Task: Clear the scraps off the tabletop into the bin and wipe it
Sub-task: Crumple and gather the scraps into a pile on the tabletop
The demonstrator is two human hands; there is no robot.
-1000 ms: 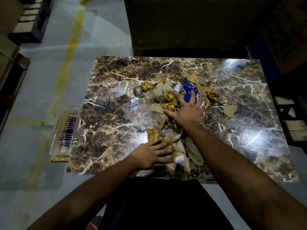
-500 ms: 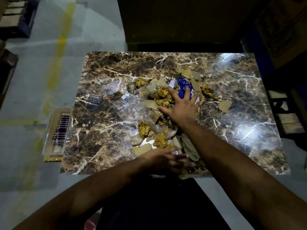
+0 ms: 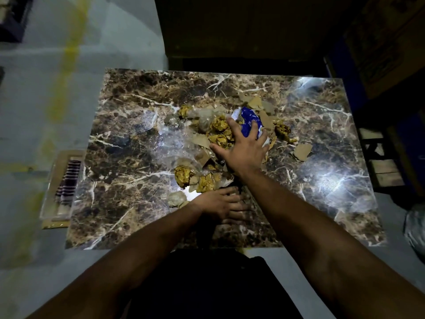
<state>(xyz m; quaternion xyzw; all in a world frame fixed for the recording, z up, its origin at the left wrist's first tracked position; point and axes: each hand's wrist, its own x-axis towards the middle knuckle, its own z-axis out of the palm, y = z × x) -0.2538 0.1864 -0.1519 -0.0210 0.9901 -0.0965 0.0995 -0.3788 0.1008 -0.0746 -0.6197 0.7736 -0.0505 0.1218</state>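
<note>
Head view. The right hand (image 3: 241, 147) lies flat on the far part of the scrap heap, fingers spread and nearly straight, clamped on nothing. Its fingertips rest on the blue wrapper (image 3: 249, 122) and on the yellow crumpled balls (image 3: 219, 133) just left of it. The left hand (image 3: 222, 204) lies flat on the tabletop (image 3: 128, 157) at the near end of the heap, under the right forearm; its fingers are extended and point toward the right hand's side, gripping nothing.

The scraps lie between the two hands: two more yellow balls (image 3: 195, 177) and clear plastic film (image 3: 174, 143) sit just beyond the left hand and on the near-left side of the right palm. The heap's long axis runs from the left hand away to the right hand.

One cardboard piece (image 3: 302, 151) lies apart, to the right of the right hand, nearer that hand.

The bin is not clearly identifiable; the dark shape below the near table edge may be it. Judgement: the coming move is a pull of the heap toward the near edge.
</note>
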